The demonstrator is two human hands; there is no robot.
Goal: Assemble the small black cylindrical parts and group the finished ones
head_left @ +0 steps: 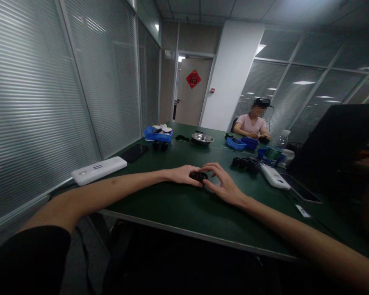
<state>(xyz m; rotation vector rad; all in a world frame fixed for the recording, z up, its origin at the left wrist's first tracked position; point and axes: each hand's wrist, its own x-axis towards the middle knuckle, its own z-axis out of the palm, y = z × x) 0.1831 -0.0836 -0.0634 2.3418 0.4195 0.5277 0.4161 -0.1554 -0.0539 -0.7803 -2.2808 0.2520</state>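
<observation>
At centre, a black object [199, 176] is clamped by the fingers of the left hand [183, 175], its long axis laid sideways; its right end is bracketed by the right hand [224, 186], fingers curved apart, contact unclear; all above the green table [172, 207].

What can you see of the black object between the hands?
The black object is small and glossy, perhaps plastic, with a rounded right end; finer detail is too dark to read. It lies crosswise over the green table, held in the left hand. The right hand curves round its right end, contact unclear.
</observation>
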